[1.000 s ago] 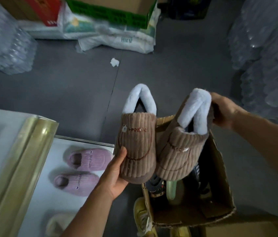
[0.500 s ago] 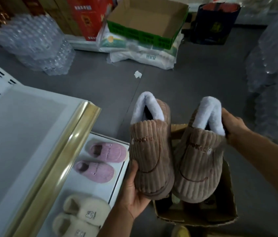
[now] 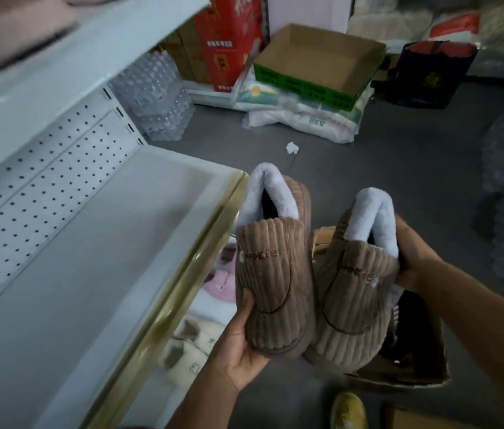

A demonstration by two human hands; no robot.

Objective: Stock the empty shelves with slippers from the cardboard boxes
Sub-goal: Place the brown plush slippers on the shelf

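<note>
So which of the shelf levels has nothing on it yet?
The middle shelf with the gold front edge, left of the brown slippers. The lower shelf already holds pink and cream slippers.

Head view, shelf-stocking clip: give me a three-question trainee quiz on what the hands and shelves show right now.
1. True or false: each hand holds one brown slipper.
2. Which shelf lies bare beside the brown slippers? A. the gold-edged shelf B. the lower shelf C. the top shelf
3. Fill in: the lower shelf holds pink and ____ slippers.

Key
1. True: the left hand grips the left slipper at its toe, and the right hand grips the right slipper near its heel.
2. A: the gold-edged shelf has nothing on it.
3. Cream: on the lower shelf, pink slippers lie farther from the camera than the cream slippers.
</note>
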